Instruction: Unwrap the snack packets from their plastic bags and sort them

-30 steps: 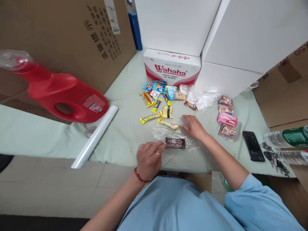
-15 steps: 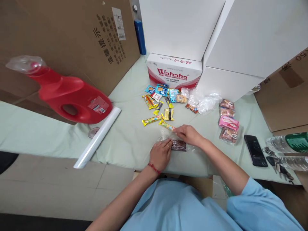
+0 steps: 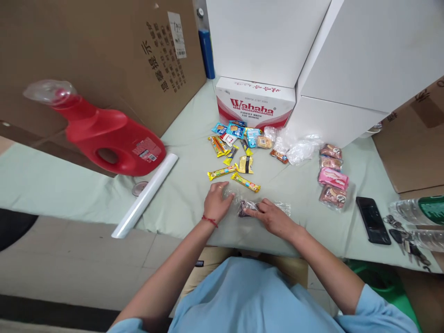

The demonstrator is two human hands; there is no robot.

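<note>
A dark brown snack packet [image 3: 243,208] lies at the front of the table inside a clear plastic wrapper [image 3: 285,208]. My right hand [image 3: 276,219] grips the packet and film from the right, its index finger stretched along the front of the packet. To the left, my left hand [image 3: 215,202] has thumb and fingers apart at the film's left end; whether it pinches the film is hard to see. Just beyond the hands lie two yellow snack bars, one [image 3: 245,182] nearer and one [image 3: 222,172] farther.
Several small snacks lie before a Wahaba-style "Wahaha" carton [image 3: 255,106]. Crumpled clear plastic [image 3: 303,150] and a column of wrapped cakes [image 3: 333,178] are to the right, then a phone [image 3: 373,220] and keys [image 3: 411,245]. A red jug [image 3: 118,138] and white roll [image 3: 145,196] stand left.
My left hand has moved left off the brown packet. My right hand has come down from the near yellow bar onto the packet, and the film now covers more of it.
</note>
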